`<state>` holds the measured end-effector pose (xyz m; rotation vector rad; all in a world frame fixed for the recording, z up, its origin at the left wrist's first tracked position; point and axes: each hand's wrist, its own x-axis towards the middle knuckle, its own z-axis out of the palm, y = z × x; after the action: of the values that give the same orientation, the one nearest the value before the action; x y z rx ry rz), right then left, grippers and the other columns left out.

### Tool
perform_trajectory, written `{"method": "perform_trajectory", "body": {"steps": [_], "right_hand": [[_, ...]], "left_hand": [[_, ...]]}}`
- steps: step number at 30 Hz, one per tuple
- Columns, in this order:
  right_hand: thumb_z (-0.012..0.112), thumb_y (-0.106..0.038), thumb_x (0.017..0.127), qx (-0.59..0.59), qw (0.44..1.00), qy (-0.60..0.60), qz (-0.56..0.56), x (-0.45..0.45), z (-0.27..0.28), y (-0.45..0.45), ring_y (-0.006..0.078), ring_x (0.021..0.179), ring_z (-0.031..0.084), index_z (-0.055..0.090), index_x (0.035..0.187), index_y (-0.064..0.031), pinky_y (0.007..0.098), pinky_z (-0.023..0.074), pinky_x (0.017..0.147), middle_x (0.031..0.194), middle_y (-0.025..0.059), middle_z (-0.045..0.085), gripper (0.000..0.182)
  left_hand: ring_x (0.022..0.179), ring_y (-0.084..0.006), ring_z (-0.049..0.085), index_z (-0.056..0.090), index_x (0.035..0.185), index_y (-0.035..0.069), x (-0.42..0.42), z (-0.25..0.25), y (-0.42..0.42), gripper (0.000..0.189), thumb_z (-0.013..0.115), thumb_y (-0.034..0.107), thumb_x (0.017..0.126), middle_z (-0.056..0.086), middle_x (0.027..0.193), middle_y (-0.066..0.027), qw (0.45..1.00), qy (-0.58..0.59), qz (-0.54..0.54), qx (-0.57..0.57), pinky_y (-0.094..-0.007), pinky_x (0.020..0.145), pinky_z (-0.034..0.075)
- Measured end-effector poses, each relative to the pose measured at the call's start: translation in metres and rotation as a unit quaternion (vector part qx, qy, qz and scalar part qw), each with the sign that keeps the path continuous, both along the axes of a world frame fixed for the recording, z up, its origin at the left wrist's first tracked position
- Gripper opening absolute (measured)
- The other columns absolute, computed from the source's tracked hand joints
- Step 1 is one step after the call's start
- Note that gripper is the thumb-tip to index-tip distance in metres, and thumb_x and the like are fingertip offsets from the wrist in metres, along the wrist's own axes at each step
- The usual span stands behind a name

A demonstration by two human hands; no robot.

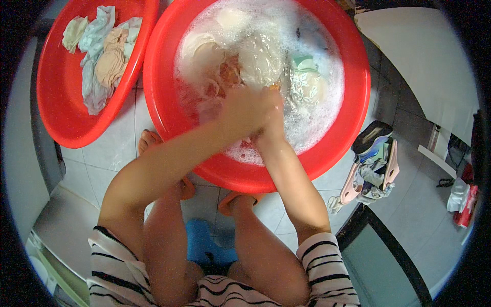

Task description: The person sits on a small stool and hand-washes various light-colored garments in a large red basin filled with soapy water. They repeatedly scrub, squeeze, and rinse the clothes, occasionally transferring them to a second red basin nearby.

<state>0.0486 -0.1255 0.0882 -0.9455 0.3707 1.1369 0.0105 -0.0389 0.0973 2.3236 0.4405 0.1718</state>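
Observation:
A large red plastic basin [165, 111] of sudsy water [318, 126] stands before me with wet cloth items in it. My left hand [247, 109], blurred, and my right hand [273, 119] meet over the near middle of the water. Their fingers are mostly hidden, so I cannot tell whether they grip anything. Just beyond them a pale wet fabric [261, 61] bulges from the water, and a small orange patch [274, 86] shows at the fingertips. Reddish-brown cloth [230, 71] lies left of the fabric; a green-and-white piece [307, 78] floats at the right.
At the upper left a second red basin [61, 103] holds twisted pale garments [94, 73] and a peach cloth [111, 63]. Pink slippers [351, 184] with cloths stuffed about them lie right on the tiled floor [111, 153]. A blue stool [199, 241] shows between my legs.

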Motion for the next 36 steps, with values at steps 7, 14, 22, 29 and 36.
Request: {"method": "perform_trajectory", "body": {"steps": [7, 14, 22, 29, 36], "right_hand": [[0.044, -0.037, 0.093, -0.131, 0.988, -0.076, 0.026, 0.027, -0.027, -0.005, 0.0197, 0.093, 0.058, 0.051, 0.112, -0.0027, 0.0354, 0.0469, 0.083, 0.104, 0.0091, 0.059, 0.039], [0.060, -0.022, 0.083, -0.295, 0.757, -0.567, 0.137, 0.053, -0.093, -0.010, 0.0219, 0.071, 0.060, 0.058, 0.093, 0.0008, 0.0338, 0.0466, 0.065, 0.081, 0.0126, 0.064, 0.024], [0.062, -0.027, 0.078, -0.445, 0.509, -0.636, 0.372, 0.037, -0.086, -0.007, 0.0374, 0.074, 0.060, 0.059, 0.097, -0.0021, 0.0431, 0.0467, 0.069, 0.080, 0.0229, 0.061, 0.031], [0.050, -0.018, 0.091, -0.116, 0.954, -0.238, 0.140, 0.049, 0.014, -0.025, 0.0187, 0.089, 0.060, 0.059, 0.103, -0.0030, 0.0333, 0.0484, 0.078, 0.095, 0.0078, 0.064, 0.021], [0.053, -0.021, 0.090, -0.079, 0.983, -0.139, 0.092, 0.060, 0.020, -0.039, 0.0171, 0.088, 0.059, 0.054, 0.109, -0.0015, 0.0300, 0.0488, 0.078, 0.099, 0.0084, 0.062, 0.027]], "left_hand": [[0.079, -0.0313, 0.062, 0.060, 0.082, 0.008, 0.003, -0.043, 0.028, 0.026, 0.052, 0.033, 0.082, 0.062, 0.079, -0.0163, 0.988, 0.005, 0.086, -0.131, -0.0436, 0.070, 0.047], [0.083, -0.0328, 0.061, 0.052, 0.115, 0.009, 0.009, -0.079, 0.048, 0.040, 0.055, 0.033, 0.082, 0.062, 0.088, -0.0186, 0.991, 0.108, -0.073, -0.010, -0.0428, 0.074, 0.045], [0.087, -0.0365, 0.060, 0.052, 0.107, 0.007, 0.002, -0.104, 0.031, 0.026, 0.053, 0.019, 0.083, 0.061, 0.094, -0.0200, 0.981, 0.142, -0.070, 0.112, -0.0456, 0.077, 0.046], [0.089, -0.0210, 0.060, 0.054, 0.105, 0.002, -0.005, -0.076, 0.041, 0.037, 0.064, 0.024, 0.077, 0.062, 0.092, -0.0111, 0.911, 0.061, -0.094, -0.396, -0.0380, 0.078, 0.047], [0.087, -0.0213, 0.059, 0.057, 0.100, 0.000, -0.010, -0.017, 0.063, 0.037, 0.064, 0.029, 0.079, 0.062, 0.094, -0.0112, 0.900, 0.092, -0.015, -0.426, -0.0358, 0.074, 0.046]]}}
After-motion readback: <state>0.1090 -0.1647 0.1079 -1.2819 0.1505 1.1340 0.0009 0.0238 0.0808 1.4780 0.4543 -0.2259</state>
